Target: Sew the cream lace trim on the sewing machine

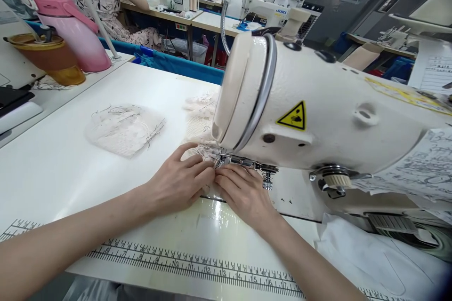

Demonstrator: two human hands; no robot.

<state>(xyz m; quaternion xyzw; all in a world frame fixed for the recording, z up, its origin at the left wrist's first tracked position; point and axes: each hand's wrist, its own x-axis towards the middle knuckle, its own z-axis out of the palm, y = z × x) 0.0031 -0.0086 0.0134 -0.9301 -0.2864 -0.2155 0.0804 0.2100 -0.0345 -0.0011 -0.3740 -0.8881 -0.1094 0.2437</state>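
Note:
Pale lace fabric lies under the needle area of a white sewing machine. My left hand is closed on the lace at the left of the presser foot, fingers bent and pressed together. Close beside it, my right hand lies low in front of the foot, its fingers stretched flat over the fabric. The fingertips of both hands nearly meet. More of the lace runs back behind the machine head. The needle and the stitching point are mostly hidden by the fingers and the machine.
A separate lace piece with loose threads lies to the left on the white table. White cloth is at the right. A pink bottle and a brown cup stand at the left. A person sits beyond.

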